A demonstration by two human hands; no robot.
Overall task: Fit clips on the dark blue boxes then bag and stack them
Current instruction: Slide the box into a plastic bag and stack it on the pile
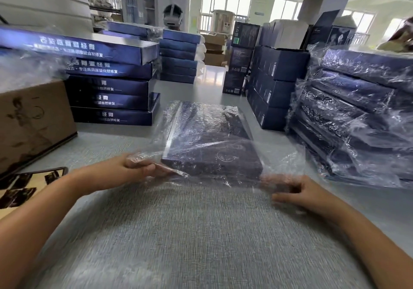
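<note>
Midway across the grey tabletop, toward its far half, a dark blue box lies flat inside a clear plastic bag, its near end pointing at the person. Loose film from the bag's open mouth spreads past that near end on both sides. The left hand pinches the film at the box's near left corner, thumb on top and fingers curled under the plastic, so its grip is clamped on the bag. The right hand rests by the box's near right corner with fingers curled into the crinkled film; this part is blurred, but its grip appears closed on the bag too.

Along the right edge of the tabletop a stack of bagged boxes rises in several layers, the wrapping glinting. Just left of it, toward the far right, stands a block of upright dark cartons. Near the far left, a stack of unbagged boxes shows 5 layers with white lettering on their sides. At the left edge sits a brown cardboard box, and beside it at the near left corner lie dark printed cards on a pale sheet. Another stack of blue boxes stands at the far edge, with a person wearing a headset behind it
</note>
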